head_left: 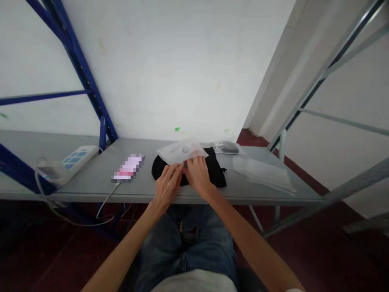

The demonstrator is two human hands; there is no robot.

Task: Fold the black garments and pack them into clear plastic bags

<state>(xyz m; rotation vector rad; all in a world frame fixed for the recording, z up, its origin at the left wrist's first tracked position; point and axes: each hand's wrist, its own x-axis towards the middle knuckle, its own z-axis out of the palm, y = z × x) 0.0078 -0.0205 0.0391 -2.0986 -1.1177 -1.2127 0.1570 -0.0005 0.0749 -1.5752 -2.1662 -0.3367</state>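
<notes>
A translucent plastic bag (182, 150) with faint printed marks lies over a black cloth pouch (216, 172) on the grey shelf. My left hand (168, 182) is closed, its fingertips pinching the near edge of the bag. My right hand (199, 174) is beside it, fingers bent at the same edge, with the bag's film against its fingertips. Something small and dark shows between the two hands, but my fingers hide most of it. A drawstring end sticks out at the pouch's right side.
Flat clear bags (263, 174) lie to the right. Behind them is a bagged dark item (229, 148). On the left are a phone (128, 168) with a white cable and a white power strip (77, 160). Blue rack posts (86, 77) and a white wall bound the shelf.
</notes>
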